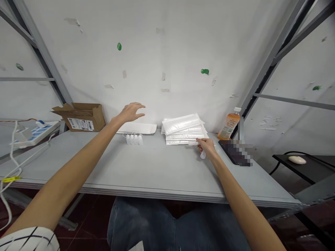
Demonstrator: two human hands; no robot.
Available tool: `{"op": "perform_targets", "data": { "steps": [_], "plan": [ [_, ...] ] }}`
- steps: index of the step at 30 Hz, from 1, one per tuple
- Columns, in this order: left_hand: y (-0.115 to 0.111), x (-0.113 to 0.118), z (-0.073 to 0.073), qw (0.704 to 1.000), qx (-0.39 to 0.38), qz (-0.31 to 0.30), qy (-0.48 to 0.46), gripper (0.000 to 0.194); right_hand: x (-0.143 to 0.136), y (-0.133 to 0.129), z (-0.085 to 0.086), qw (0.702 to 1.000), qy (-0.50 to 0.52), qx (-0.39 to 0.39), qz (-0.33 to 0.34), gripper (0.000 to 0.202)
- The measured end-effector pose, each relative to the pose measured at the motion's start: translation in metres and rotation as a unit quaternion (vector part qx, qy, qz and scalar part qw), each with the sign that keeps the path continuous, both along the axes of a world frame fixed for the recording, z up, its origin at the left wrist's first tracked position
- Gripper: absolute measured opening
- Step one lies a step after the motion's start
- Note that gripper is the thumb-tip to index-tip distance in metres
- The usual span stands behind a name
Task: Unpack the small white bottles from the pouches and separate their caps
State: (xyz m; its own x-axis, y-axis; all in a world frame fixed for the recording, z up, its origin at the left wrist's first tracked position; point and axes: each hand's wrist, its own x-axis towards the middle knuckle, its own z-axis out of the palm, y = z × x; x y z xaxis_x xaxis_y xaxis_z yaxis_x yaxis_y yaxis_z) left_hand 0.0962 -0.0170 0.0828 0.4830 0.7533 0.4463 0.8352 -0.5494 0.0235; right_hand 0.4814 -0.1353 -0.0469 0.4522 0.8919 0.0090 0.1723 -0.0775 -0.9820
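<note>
My left hand is in the air, open, thumb and fingers apart, above a flat white packet at the back of the desk. Below it, several small white bottle-shaped pieces with thin loops on top stand in a row. Near the right front corner of a stack of white bubble mailers, the fingers of my right hand are closed on small white translucent pieces. One piece pokes out to the left, another hangs below the fingers. Their exact kind is partly hidden by the hand.
An opened cardboard box stands at the back left, beside a power strip with white cables. To the right are an orange drink bottle and a dark phone. Grey metal posts frame both sides; a white wall closes the back.
</note>
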Motion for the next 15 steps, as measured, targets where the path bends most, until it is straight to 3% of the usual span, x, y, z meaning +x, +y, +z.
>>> {"op": "perform_targets", "data": {
  "steps": [2,4,8,11,13,15],
  "plan": [
    [-0.026,0.029,0.003,0.997,0.022,-0.062,-0.03,0.046,-0.008,0.0,0.002,0.999,-0.027,0.006,0.016,0.026],
    [-0.053,0.063,-0.008,0.991,-0.002,-0.116,-0.069,0.042,-0.019,-0.003,0.006,0.996,-0.05,0.031,0.068,0.029],
    [-0.089,0.123,-0.061,0.977,-0.102,-0.153,-0.112,0.046,-0.043,-0.01,0.013,0.972,-0.103,0.087,0.194,0.039],
    [-0.099,0.146,-0.096,0.957,-0.195,-0.175,-0.127,0.043,-0.056,-0.016,0.012,0.953,-0.168,0.12,0.22,0.039],
    [-0.102,0.152,-0.11,0.936,-0.243,-0.211,-0.145,0.026,-0.06,-0.018,0.008,0.94,-0.214,0.148,0.22,0.04],
    [-0.104,0.153,-0.117,0.923,-0.256,-0.23,-0.174,0.025,-0.061,-0.018,0.005,0.926,-0.262,0.179,0.202,0.046]
  ]
}}
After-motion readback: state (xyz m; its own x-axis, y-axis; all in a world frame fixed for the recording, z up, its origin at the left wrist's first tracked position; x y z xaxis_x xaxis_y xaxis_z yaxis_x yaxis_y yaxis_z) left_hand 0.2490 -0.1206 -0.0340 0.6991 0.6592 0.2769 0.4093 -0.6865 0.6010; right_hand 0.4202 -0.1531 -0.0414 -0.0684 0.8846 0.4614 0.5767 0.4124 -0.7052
